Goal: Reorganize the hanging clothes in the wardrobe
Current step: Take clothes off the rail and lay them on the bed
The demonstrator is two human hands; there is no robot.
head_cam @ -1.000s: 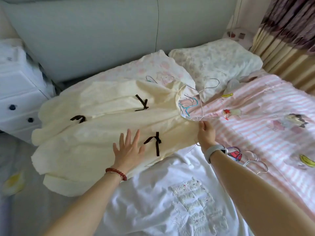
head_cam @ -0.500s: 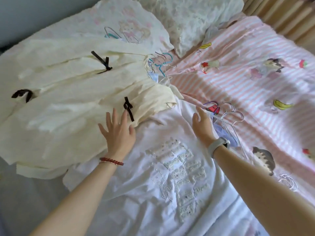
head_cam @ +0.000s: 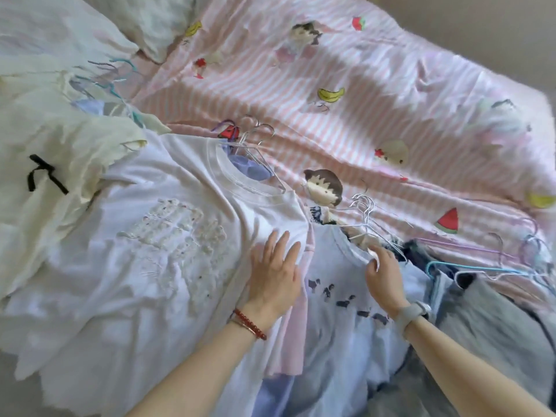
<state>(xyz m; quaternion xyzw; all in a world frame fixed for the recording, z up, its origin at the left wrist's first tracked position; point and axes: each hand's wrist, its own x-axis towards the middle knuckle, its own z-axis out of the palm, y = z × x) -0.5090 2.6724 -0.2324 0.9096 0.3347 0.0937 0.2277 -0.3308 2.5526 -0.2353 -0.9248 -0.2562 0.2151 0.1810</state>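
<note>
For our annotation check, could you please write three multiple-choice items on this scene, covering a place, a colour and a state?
1. Where does the left hand rest?
A. on the white embossed T-shirt
B. on a pillow
C. on the floor

2. What colour is the ribbon bow on the cream dress?
A. red
B. black
C. blue

3. What is the right hand doing?
A. lying flat and open
B. holding a phone
C. pinching the neckline of the pale printed T-shirt

Key: 1 A, straight fingers lie on the shirt; 2 B, the bow is dark black; 3 C, the fingers curl round the collar edge.

Both forearms are bare (no sleeves in view); the left hand (head_cam: 275, 278) wears a red beaded bracelet (head_cam: 249, 324), the right hand (head_cam: 385, 278) a grey-strapped watch (head_cam: 412, 313).
</note>
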